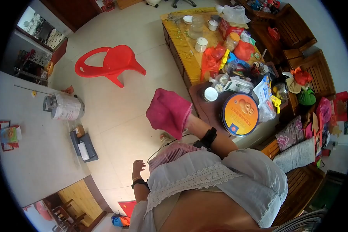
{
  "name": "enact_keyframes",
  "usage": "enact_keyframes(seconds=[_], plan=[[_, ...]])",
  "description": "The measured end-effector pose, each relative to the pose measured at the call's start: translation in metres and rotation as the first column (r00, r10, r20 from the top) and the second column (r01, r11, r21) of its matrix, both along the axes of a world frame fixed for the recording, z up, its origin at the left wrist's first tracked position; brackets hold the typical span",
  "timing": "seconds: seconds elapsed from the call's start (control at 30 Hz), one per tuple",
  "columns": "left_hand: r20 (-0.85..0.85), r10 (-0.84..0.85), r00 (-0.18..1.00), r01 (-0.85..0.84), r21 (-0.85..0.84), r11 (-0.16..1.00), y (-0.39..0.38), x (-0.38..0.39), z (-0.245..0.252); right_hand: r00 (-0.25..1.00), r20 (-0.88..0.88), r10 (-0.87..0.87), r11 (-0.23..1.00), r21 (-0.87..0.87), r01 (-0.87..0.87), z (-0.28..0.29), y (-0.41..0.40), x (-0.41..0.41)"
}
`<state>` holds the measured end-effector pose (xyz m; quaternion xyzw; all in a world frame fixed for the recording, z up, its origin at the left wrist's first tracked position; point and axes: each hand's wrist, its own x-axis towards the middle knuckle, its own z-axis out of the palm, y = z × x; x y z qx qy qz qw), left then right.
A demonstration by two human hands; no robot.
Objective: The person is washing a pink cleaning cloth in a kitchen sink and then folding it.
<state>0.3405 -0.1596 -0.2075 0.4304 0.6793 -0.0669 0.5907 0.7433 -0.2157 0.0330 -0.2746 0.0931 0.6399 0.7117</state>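
A deep pink cloth [166, 111] covers my right hand entirely, its edge falling around the wrist. Because the fingers are hidden beneath it, I cannot tell whether they grip it or are spread. That forearm wears a black strap and reaches out beside the table's corner. My left hand [139, 167] hangs at my left side over the tiled floor, holding nothing, its fingers somewhat apart. Around its wrist is another black band. Pink mesh fabric [172, 155] shows at my front between the two arms, with a thin dark cable running past it.
To the right, a wooden table [174, 27] bears a round biscuit tin [240, 114], a lidded white mug [201, 44], jars and bags. A red plastic stool [120, 62] lies tipped on the floor ahead. A gas cylinder [66, 106] is at the left wall. Wooden benches [293, 27] line the right.
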Motion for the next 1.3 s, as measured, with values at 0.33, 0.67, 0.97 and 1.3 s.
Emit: enact_keyframes(seconds=[0.33, 0.67, 0.97, 1.3], plan=[[0.018, -0.045, 0.999, 0.046, -0.049, 0.998, 0.005, -0.01, -0.013, 0.99, 0.138, 0.015, 0.99, 0.139, -0.035, -0.017, 0.015, -0.001], [-0.022, -0.126, 0.992, 0.126, -0.021, 0.992, 0.015, 0.023, 0.029, 0.972, 0.219, -0.08, 0.986, 0.16, 0.045, -0.025, -0.001, 0.01], [-0.001, -0.172, 0.985, 0.172, -0.01, 0.985, 0.049, 0.005, -0.019, 0.941, 0.303, -0.15, 0.981, 0.167, 0.102, -0.027, -0.007, 0.01], [-0.048, -0.408, 0.912, 0.406, -0.05, 0.912, 0.103, 0.035, -0.024, 0.808, 0.533, -0.251, 0.967, 0.166, 0.191, -0.029, -0.031, 0.009]])
